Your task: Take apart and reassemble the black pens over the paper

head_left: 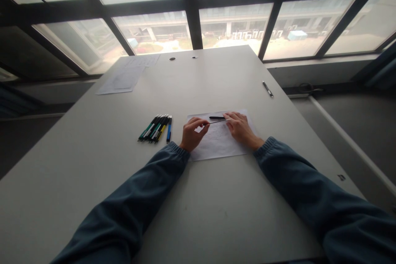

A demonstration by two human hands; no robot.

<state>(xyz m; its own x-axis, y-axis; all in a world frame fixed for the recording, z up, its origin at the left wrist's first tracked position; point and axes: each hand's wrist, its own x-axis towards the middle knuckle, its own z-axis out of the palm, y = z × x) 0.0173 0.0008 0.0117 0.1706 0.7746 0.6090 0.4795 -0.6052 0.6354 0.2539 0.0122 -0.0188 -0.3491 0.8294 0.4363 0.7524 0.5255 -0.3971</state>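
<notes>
My left hand [193, 133] pinches one end of a thin dark rod [217, 121], perhaps a pen refill, above a white paper sheet [216, 144]. The rod's other end reaches the fingertips of my right hand [240, 128], which is closed around something too small to make out. A black pen barrel [216, 117] lies on the sheet, just behind the rod, close to my right fingers. To the left of my left hand, several pens [154, 128] with green, white and yellow parts lie side by side, with a blue pen [169, 129] at their right end.
The white table [198, 86] runs up to the windows. Another pen [267, 89] lies near its right edge. Printed papers [122, 78] are at the far left. Two round holes are near the back edge, and a small dark mark [341, 177] is at the right front.
</notes>
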